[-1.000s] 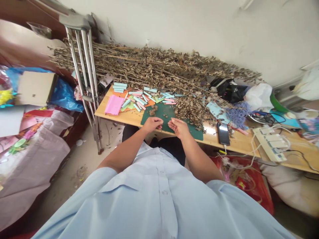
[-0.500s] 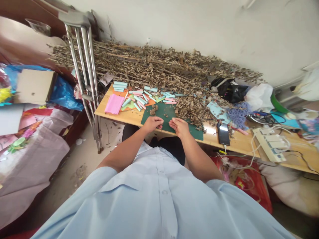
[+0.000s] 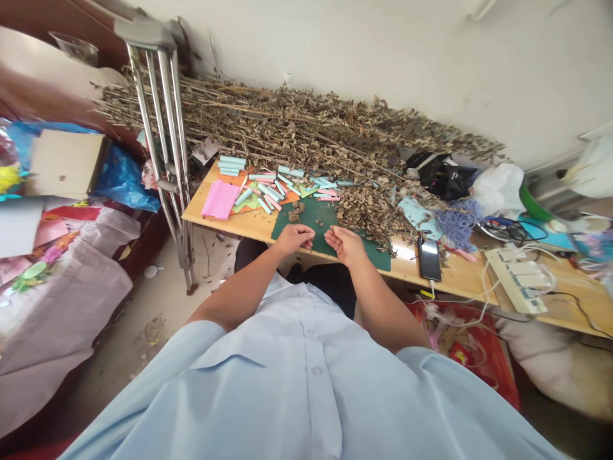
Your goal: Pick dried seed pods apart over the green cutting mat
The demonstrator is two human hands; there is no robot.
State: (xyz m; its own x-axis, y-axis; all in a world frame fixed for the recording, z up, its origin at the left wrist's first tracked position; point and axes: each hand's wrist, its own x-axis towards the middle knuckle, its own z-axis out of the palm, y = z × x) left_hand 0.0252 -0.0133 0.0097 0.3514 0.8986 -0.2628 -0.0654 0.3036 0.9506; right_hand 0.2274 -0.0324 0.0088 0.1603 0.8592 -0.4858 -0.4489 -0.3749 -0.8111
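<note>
Over the front edge of a green cutting mat, my left hand is closed, its thumb and fingers curled together. Facing it a short gap away, my right hand has thumb and forefinger pinched and the other fingers bent in. Whatever either hand holds, if anything, is too small to make out. Small crumbled clumps of dried plant lie on the mat beyond my left hand. A heap of dry brown leaves covers the mat's right part, just beyond my right hand.
Pale blue and pink paper rolls and a pink paper stack lie left on the table. Dried stalks line the wall. A phone, purple yarn and a power strip sit right. Crutches stand left.
Both hands keep nearly the same place and the same closed shape. The view has shifted very slightly; nothing on the table has visibly moved.
</note>
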